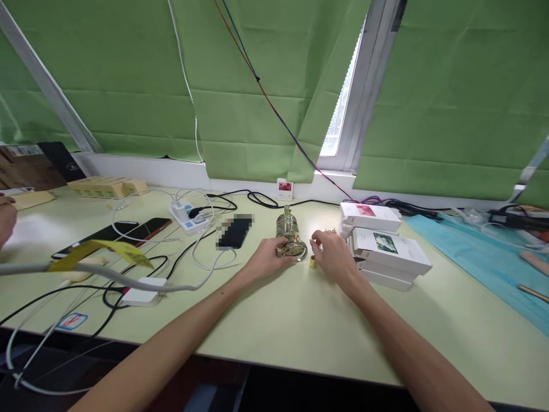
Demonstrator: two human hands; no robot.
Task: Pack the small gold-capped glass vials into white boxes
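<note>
Just above the middle of the frame, a patterned glass bottle (pixel 290 237) stands on the pale green surface (pixel 274 320). My left hand (pixel 270 258) is clamped round its base. My right hand (pixel 332 254), fingers loosely curled, rests beside a small gold cap (pixel 313 263). White boxes (pixel 381 243) are stacked just right; a phone (pixel 234 232) lies left.

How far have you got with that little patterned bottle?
Done: the bottle stands upright on the table, apparently uncapped. In hand: left hand steadies its base; right hand hovers by a small gold cap. Left: cap is still off; white boxes are stacked beside.
</note>
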